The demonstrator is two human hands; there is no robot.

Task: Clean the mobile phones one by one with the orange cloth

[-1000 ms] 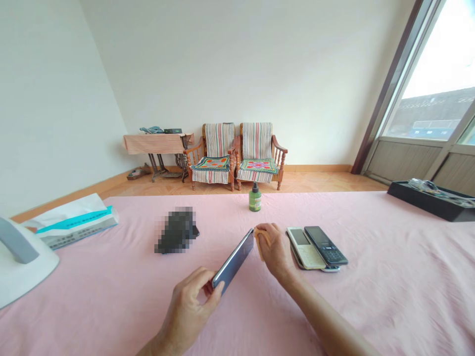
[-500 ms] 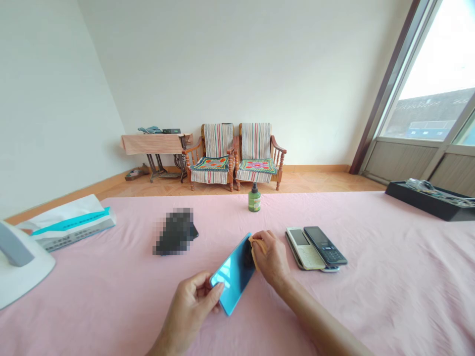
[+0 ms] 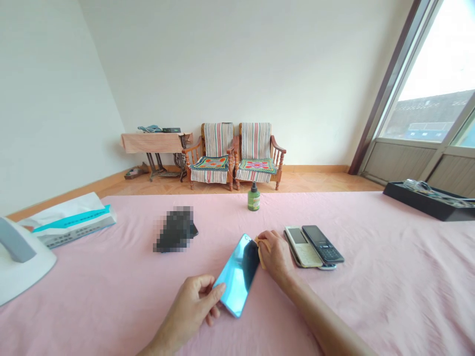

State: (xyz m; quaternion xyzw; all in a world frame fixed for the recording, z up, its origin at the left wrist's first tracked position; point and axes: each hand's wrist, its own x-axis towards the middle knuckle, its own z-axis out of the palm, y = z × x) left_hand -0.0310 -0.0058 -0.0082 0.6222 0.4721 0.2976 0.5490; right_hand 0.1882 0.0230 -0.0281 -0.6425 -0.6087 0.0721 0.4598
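Observation:
A shiny blue smartphone [image 3: 238,274] is held tilted over the pink tablecloth [image 3: 111,287]. My left hand [image 3: 196,304] grips its near end between thumb and fingers. My right hand [image 3: 274,254] is closed on a small orange-yellow cloth [image 3: 260,248] pressed against the phone's far right edge. Just right of that hand lie a white keypad phone [image 3: 302,246] and a black keypad phone [image 3: 322,244] side by side, with another phone's edge showing beneath them.
A small green bottle [image 3: 254,198] stands at the far middle. A dark blurred object [image 3: 174,230] lies left of centre. A white-and-teal package [image 3: 70,220], a white rounded device [image 3: 18,259] at left, a black tray [image 3: 430,200] at far right.
The smartphone turned from edge-on to showing its shiny blue face. My right hand with the cloth shifted along its far edge; my left hand kept hold of the near end.

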